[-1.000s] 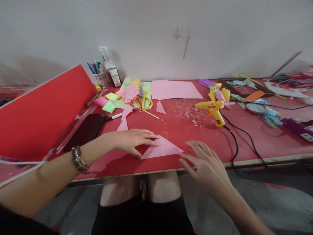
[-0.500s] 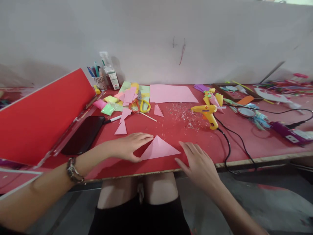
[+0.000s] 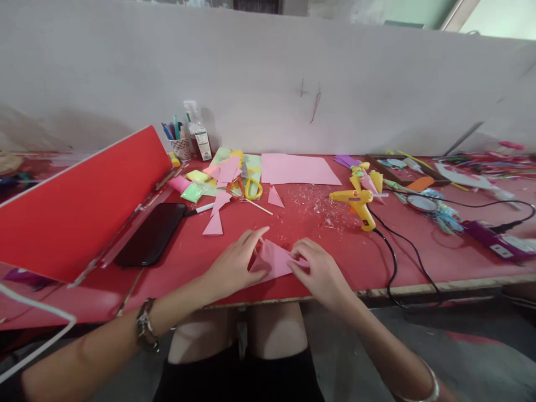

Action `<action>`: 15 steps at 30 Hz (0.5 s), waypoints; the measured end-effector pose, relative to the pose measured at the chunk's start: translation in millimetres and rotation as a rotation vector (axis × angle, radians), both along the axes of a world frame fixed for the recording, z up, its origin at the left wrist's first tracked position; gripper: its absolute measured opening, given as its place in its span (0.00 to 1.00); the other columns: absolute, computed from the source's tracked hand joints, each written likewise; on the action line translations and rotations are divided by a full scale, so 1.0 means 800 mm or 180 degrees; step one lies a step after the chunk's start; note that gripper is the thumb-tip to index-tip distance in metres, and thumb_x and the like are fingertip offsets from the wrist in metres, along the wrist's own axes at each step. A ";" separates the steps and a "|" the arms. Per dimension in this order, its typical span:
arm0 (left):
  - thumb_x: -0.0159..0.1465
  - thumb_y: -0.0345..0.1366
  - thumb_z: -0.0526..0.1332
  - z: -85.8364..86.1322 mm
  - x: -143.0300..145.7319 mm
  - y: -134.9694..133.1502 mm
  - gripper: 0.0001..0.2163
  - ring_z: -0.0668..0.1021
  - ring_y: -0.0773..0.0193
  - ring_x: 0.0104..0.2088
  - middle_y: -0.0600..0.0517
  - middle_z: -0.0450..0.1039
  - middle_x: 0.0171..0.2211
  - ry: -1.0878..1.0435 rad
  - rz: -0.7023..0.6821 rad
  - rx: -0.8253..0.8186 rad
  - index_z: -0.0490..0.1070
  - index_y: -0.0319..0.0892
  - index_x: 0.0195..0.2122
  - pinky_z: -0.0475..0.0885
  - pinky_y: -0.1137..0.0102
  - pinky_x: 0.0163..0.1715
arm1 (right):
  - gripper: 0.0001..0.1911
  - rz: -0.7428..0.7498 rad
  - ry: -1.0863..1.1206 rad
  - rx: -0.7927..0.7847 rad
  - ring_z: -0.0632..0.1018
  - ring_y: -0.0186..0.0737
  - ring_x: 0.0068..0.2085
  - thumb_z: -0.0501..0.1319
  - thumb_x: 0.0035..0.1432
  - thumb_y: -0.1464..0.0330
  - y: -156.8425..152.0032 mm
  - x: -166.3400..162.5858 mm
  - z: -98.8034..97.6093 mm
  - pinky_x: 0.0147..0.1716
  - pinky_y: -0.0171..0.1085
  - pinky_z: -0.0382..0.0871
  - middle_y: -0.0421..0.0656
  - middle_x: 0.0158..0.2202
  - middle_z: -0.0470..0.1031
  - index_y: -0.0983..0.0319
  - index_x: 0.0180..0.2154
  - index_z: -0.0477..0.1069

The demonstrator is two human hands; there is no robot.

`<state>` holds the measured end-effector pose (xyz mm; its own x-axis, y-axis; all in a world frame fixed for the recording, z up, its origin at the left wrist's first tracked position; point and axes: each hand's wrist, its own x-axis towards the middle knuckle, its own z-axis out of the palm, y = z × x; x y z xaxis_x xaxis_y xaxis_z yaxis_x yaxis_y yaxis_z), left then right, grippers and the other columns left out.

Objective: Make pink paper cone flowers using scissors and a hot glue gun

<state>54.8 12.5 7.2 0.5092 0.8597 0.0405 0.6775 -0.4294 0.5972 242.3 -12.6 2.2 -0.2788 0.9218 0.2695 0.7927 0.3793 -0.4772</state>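
Note:
A folded triangle of pink paper (image 3: 273,260) lies near the front edge of the red table, its peak pointing away from me. My right hand (image 3: 322,272) pinches its right corner between thumb and fingers, and that corner is lifted a little. Around the left corner my left hand (image 3: 238,263) is curled, thumb in front and fingers behind, gripping the paper there. The fingers partly cover both corners. Beyond the hands lie small pink paper pieces (image 3: 214,224) and a pink triangle (image 3: 275,196).
A yellow glue gun (image 3: 354,200) with a black cord lies to the right, near scattered scraps. Scissors (image 3: 252,190), a black phone (image 3: 151,234) and a red board (image 3: 92,201) are on the left. Behind them stand a pen cup (image 3: 181,149) and a bottle (image 3: 200,139).
My right hand has moved left onto the paper's right corner and pinched it. My left hand has closed around the left corner. The view has tilted up slightly.

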 end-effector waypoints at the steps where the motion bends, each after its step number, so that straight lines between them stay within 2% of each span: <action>1: 0.53 0.36 0.59 0.000 0.000 0.001 0.31 0.67 0.57 0.49 0.42 0.60 0.51 -0.0083 0.0058 0.0036 0.47 0.39 0.56 0.66 0.62 0.46 | 0.05 0.0010 0.0171 0.0062 0.68 0.34 0.29 0.52 0.52 0.72 0.002 -0.001 0.002 0.30 0.33 0.61 0.40 0.27 0.65 0.62 0.25 0.59; 4: 0.53 0.34 0.59 -0.002 0.001 0.008 0.30 0.65 0.57 0.51 0.43 0.59 0.52 -0.0349 0.0128 0.0381 0.48 0.41 0.56 0.66 0.63 0.46 | 0.05 -0.0077 0.0562 0.0366 0.66 0.32 0.26 0.51 0.52 0.72 0.012 -0.007 0.009 0.26 0.30 0.59 0.39 0.24 0.63 0.61 0.25 0.58; 8: 0.56 0.35 0.58 0.000 -0.001 0.027 0.22 0.68 0.58 0.48 0.45 0.64 0.48 -0.0633 0.0317 0.1103 0.55 0.41 0.51 0.66 0.62 0.45 | 0.05 -0.0065 0.0698 0.0627 0.65 0.30 0.24 0.52 0.51 0.73 0.031 -0.019 0.022 0.25 0.29 0.58 0.38 0.22 0.62 0.62 0.24 0.58; 12: 0.58 0.32 0.56 0.007 -0.005 0.056 0.15 0.68 0.60 0.47 0.48 0.66 0.45 -0.0929 0.0434 0.1790 0.60 0.42 0.46 0.64 0.63 0.47 | 0.06 0.0406 0.0724 0.0559 0.67 0.31 0.25 0.52 0.52 0.70 0.060 -0.025 0.039 0.26 0.30 0.59 0.39 0.23 0.65 0.62 0.23 0.61; 15: 0.57 0.31 0.57 0.007 -0.007 0.078 0.16 0.66 0.61 0.47 0.48 0.64 0.45 -0.1083 0.0333 0.2051 0.59 0.43 0.47 0.63 0.63 0.47 | 0.08 0.0604 0.0735 0.0497 0.69 0.31 0.26 0.52 0.53 0.71 0.084 -0.027 0.052 0.27 0.30 0.61 0.40 0.23 0.69 0.63 0.24 0.65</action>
